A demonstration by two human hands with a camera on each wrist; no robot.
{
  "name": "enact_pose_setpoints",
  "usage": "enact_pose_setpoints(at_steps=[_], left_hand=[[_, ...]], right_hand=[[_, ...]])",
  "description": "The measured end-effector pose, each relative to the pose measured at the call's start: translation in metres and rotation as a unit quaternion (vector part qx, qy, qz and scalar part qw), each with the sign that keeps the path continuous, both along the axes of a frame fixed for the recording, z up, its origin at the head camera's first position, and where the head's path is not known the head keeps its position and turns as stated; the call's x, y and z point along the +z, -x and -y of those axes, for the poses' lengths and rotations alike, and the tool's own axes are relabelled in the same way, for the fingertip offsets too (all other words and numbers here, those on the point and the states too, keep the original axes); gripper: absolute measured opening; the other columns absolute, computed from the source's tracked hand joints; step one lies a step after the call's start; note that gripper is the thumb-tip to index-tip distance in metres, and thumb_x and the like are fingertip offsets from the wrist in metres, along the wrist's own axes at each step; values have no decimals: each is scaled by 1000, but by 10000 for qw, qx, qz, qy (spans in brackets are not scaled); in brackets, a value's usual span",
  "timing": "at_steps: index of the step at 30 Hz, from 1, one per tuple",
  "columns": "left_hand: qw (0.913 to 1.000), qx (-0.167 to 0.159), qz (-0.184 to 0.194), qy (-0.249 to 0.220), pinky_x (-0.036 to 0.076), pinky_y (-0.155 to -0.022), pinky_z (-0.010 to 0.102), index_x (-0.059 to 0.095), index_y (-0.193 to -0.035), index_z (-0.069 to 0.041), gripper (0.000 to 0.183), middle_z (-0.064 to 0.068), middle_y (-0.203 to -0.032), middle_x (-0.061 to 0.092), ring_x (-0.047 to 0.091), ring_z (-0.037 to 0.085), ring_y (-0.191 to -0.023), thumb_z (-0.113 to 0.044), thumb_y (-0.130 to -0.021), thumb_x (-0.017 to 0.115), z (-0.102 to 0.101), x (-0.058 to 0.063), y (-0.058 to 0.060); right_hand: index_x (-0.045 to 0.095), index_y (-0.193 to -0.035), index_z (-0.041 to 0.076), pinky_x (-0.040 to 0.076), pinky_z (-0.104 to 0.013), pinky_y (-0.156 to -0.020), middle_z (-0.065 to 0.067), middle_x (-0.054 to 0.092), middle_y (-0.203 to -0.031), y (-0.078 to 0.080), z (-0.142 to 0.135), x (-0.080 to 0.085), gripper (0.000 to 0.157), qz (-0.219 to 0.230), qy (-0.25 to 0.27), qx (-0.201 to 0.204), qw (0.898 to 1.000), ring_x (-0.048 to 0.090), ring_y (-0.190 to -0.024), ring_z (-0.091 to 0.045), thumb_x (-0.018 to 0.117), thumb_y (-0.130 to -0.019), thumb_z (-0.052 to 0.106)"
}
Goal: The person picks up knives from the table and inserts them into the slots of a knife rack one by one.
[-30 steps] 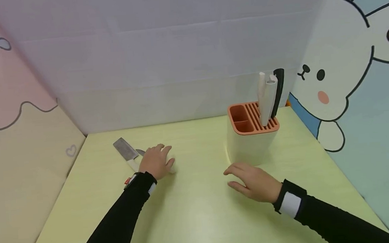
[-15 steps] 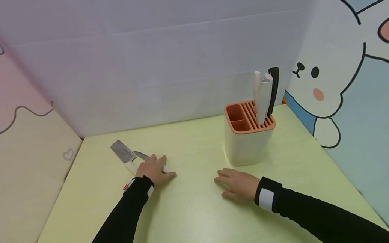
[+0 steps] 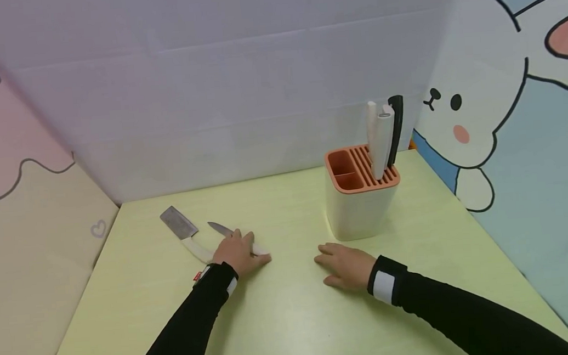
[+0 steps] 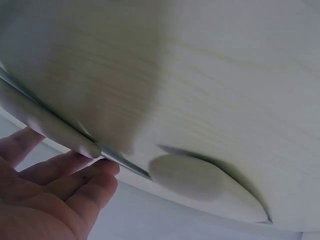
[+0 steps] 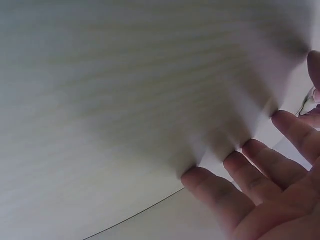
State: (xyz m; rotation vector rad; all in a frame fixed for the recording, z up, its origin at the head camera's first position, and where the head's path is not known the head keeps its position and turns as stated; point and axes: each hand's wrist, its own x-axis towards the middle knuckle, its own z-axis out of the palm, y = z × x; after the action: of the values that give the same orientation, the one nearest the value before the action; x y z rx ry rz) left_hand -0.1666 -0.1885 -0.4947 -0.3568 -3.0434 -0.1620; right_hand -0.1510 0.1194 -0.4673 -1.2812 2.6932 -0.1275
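My left hand [image 3: 237, 254] holds a paring knife [image 3: 220, 228] by its white handle, low at the tabletop. The fingers lie along the handle's far side and the thumb by its near end. In the left wrist view, fingertips press at the white handle [image 4: 50, 122], and the thin blade leads away from it. A cleaver [image 3: 179, 222] with a curved pale handle lies just left of that hand, the handle's end hidden by the wrist. My right hand [image 3: 347, 266] rests on the table holding nothing, its fingers spread and fingertips [image 5: 197, 175] at the surface.
A cream knife block [image 3: 358, 216] with an orange slotted top stands beyond the right hand. White and black knife handles [image 3: 382, 143] rise from its slots. The pale yellow table [image 3: 294, 320] meets a back wall and cartoon-printed side walls.
The left hand has come down onto the paring knife and shifted it right, away from the cleaver. The right hand has moved slightly left and settled on the table.
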Motion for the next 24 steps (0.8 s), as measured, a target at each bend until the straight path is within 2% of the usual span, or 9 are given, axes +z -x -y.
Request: enact_pose_setpoints(at_steps=[5, 10, 14, 17, 21, 24], left_hand=[[9997, -99, -132, 188, 50, -74, 44, 61, -106, -4, 75, 19, -95, 58, 55, 32, -80, -71, -73, 55, -26, 1, -6], [9953, -418, -380, 787, 50, -74, 39, 62, -103, -4, 70, 14, -89, 56, 54, 27, -79, -69, -77, 52, -54, 3, -15], [9918, -655, -523, 963, 51, -71, 36, 62, -106, -7, 60, 10, -89, 56, 55, 24, -80, -61, -81, 55, -75, 4, -22], [9916, -739, -581, 888, 51, -70, 37, 61, -110, -10, 52, 8, -93, 57, 54, 25, -83, -55, -83, 57, -87, 2, -27], [9896, -822, -749, 917, 50, -65, 37, 60, -108, -13, 48, 5, -91, 56, 53, 26, -84, -54, -83, 57, -99, 0, -33], [9885, -835, -837, 946, 50, -64, 36, 60, -107, -13, 48, 5, -89, 55, 52, 26, -83, -55, -83, 57, -104, 0, -35]], right_hand=[[55, -129, 12, 39, -43, -102, -14, 47, -137, 0, 2, -1, 52, 96, 29, -140, 9999, 43, -126, -29, 60, -86, 42], [56, -126, 11, 39, -43, -101, -16, 49, -135, -1, 4, 0, 50, 77, 90, -182, 9998, 44, -124, -30, 61, -86, 40], [58, -122, 9, 42, -43, -98, -15, 52, -131, 0, 7, 0, 48, 9, 158, -298, 9994, 47, -120, -29, 61, -86, 39], [59, -118, 9, 48, -40, -91, -9, 58, -121, 1, 10, 0, 46, -90, 246, -480, 9985, 53, -110, -23, 62, -85, 41], [60, -107, 12, 53, -35, -73, 0, 59, -100, 1, 16, -1, 41, -320, 409, -676, 9964, 55, -89, -16, 64, -83, 44], [62, -102, 12, 53, -36, -67, 0, 60, -97, 0, 21, -1, 39, -494, 462, -850, 9941, 55, -86, -17, 64, -81, 45]])
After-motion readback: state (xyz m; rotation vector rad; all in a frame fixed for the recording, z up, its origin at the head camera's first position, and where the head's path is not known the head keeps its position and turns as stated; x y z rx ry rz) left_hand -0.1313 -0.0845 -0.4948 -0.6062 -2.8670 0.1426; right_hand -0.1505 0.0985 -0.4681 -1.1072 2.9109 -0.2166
